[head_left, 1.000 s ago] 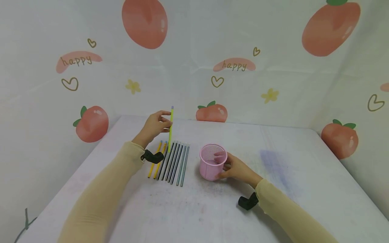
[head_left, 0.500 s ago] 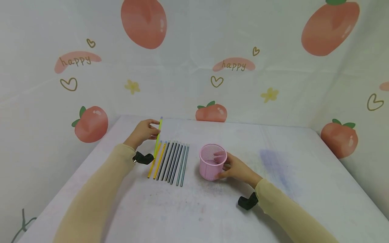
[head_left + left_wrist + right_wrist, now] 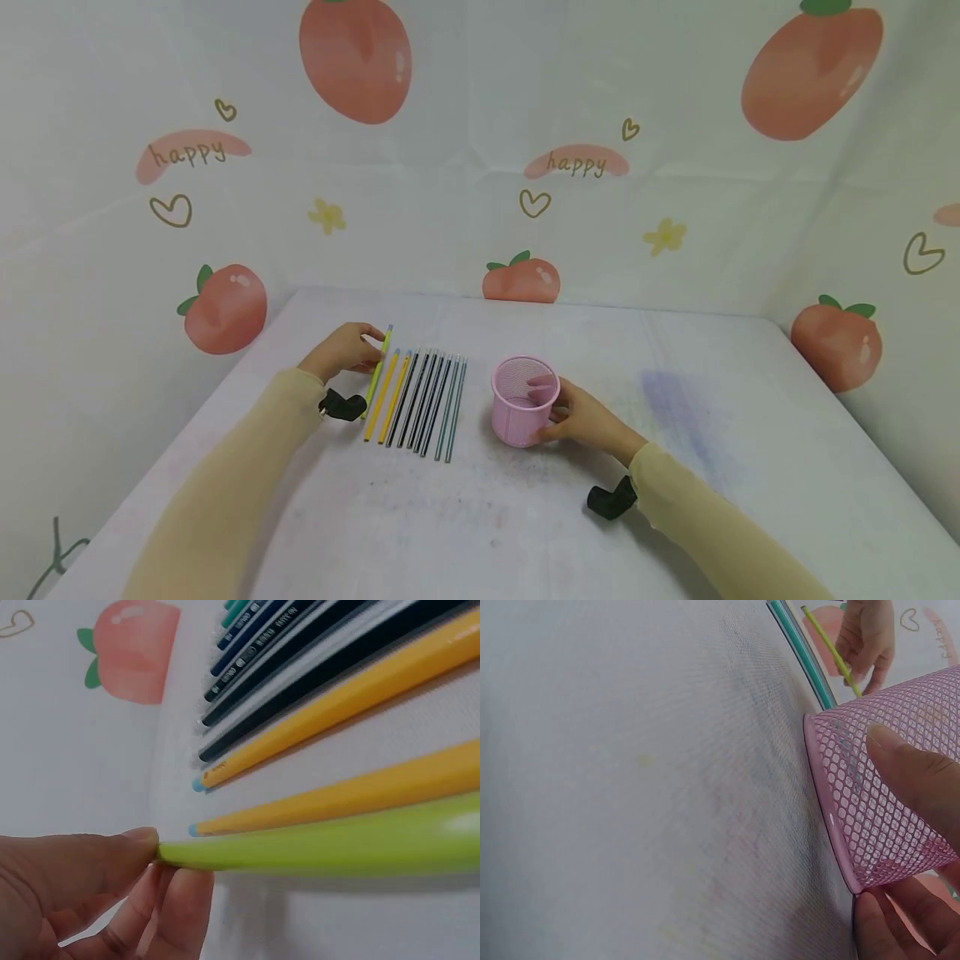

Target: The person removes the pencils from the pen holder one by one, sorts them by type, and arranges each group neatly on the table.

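Observation:
My left hand (image 3: 347, 348) pinches a lime-green pencil (image 3: 377, 377) near its far, eraser end. That pencil slants at the left end of a row, beside two yellow pencils (image 3: 382, 395). In the left wrist view the thumb and fingers of the left hand (image 3: 82, 889) close on the tip of the green pencil (image 3: 337, 844). My right hand (image 3: 592, 422) grips the right side of a pink mesh pen holder (image 3: 516, 427), which stands upright with its inside bare. In the right wrist view the thumb lies against the mesh of the pen holder (image 3: 855, 795).
Right of the yellow pencils lie several dark pencils (image 3: 425, 400) and then teal ones (image 3: 452, 412), side by side. The white table (image 3: 465, 533) has a bluish stain (image 3: 678, 417) at right. Behind it hangs a peach-printed cloth (image 3: 435, 183).
My left hand has carried the green pencil left and down, from above the row to beside its left end. The right hand and the pen holder have stayed in place.

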`<state>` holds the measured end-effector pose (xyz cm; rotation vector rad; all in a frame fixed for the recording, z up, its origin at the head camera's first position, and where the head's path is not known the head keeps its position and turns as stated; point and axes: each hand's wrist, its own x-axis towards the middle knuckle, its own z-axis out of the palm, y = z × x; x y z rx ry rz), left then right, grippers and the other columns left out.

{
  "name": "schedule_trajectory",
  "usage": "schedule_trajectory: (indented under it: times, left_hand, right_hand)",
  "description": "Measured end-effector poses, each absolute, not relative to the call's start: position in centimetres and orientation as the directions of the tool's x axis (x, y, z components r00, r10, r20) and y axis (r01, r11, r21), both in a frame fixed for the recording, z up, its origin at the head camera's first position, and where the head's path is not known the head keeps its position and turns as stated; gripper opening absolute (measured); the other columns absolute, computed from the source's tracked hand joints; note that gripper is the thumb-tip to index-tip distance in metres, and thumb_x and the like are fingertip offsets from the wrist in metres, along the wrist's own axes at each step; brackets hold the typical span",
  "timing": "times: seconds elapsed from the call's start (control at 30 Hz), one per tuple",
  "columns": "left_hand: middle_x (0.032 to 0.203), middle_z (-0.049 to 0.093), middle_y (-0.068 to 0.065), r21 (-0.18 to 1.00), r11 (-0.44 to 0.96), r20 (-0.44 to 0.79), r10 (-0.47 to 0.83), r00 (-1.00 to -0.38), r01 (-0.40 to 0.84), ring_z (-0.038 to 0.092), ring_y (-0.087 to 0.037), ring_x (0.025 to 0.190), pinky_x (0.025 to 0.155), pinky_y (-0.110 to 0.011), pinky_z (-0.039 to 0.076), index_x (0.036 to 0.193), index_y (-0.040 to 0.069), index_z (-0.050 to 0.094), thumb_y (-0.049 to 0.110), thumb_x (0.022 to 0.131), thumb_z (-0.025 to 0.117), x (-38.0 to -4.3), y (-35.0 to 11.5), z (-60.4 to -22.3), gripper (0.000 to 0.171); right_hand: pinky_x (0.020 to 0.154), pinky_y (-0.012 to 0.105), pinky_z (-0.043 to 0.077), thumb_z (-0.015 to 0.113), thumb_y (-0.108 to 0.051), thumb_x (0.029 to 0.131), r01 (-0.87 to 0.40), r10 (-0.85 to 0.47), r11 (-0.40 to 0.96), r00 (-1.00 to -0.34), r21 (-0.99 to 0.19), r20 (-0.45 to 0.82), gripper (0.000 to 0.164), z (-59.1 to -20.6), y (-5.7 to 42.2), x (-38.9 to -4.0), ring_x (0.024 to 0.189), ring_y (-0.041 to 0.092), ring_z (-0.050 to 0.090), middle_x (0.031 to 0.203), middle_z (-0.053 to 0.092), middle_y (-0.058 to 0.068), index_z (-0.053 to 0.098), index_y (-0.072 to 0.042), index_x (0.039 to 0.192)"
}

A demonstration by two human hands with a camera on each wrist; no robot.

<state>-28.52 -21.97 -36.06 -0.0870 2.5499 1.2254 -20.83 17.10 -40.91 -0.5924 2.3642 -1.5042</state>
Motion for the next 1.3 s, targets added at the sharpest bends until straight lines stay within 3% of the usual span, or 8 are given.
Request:
schedule_trajectory:
  times: [0.33, 0.5, 1.3]
  left_hand:
    - [0.099, 0.060, -0.012, 0.642, 0.736, -0.384, 0.065, -0.921, -0.215, 0.057, -0.009, 0.064, 0.060, -0.019, 0.052, 0.128, -0.002, 0.049, 0.008, 0.091, 0.063, -28.0, -22.3, -36.7, 0.041]
    - [0.092, 0.060, -0.011, 0.653, 0.729, -0.388, 0.088, -0.917, -0.206, 0.057, -0.008, 0.061, 0.059, -0.019, 0.051, 0.127, -0.004, 0.048, 0.007, 0.091, 0.064, -27.9, -22.4, -37.0, 0.041]
    - [0.096, 0.058, -0.013, 0.710, 0.668, -0.362, 0.074, -0.929, -0.223, 0.055, -0.006, 0.056, 0.058, -0.019, 0.052, 0.128, -0.002, 0.047, 0.005, 0.087, 0.069, -27.7, -22.7, -38.2, 0.047]
  right_hand:
    - [0.108, 0.045, 0.041, 0.085, -0.009, 0.071, -0.201, -0.494, 0.366, -0.869, -0.908, -0.007, 0.081, -41.1, 17.2, -20.8, 0.126, 0.033, 0.050, 0.133, 0.055, 0.018, 0.044, -0.006, 0.141]
    - [0.108, 0.044, 0.041, 0.084, -0.009, 0.072, -0.197, -0.495, 0.374, -0.869, -0.906, -0.015, 0.080, -41.0, 17.2, -20.8, 0.128, 0.033, 0.049, 0.133, 0.054, 0.018, 0.043, -0.007, 0.141]
    - [0.108, 0.045, 0.040, 0.083, -0.007, 0.072, -0.185, -0.499, 0.357, -0.866, -0.916, -0.019, 0.081, -40.9, 17.2, -20.8, 0.131, 0.035, 0.047, 0.134, 0.053, 0.020, 0.043, -0.006, 0.142]
